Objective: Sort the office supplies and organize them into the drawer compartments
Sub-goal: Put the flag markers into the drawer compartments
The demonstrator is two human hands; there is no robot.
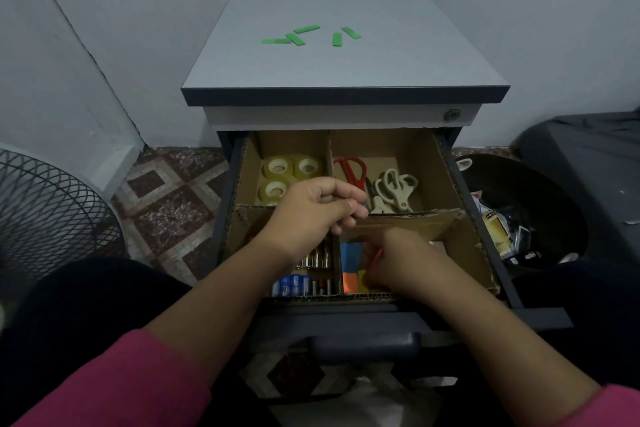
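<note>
The open drawer (485,253) holds a cardboard divider with several compartments. Three clear tape rolls (289,173) lie at the back left. Red scissors (351,170) and beige scissors (394,189) lie at the back right. Batteries (301,282) fill the front left. Coloured sticky notes (349,265) sit in the front right compartment. My left hand (317,210) hovers over the middle divider with fingers curled round something small that I cannot make out. My right hand (401,262) reaches down into the front right compartment and pinches the sticky notes. Several green strips (301,36) lie on the cabinet top (346,73).
A black bin (519,215) with packaging stands right of the drawer. A wire-mesh fan guard (48,208) is at the left. The wall runs behind the cabinet, and patterned floor tiles (173,204) show at the left.
</note>
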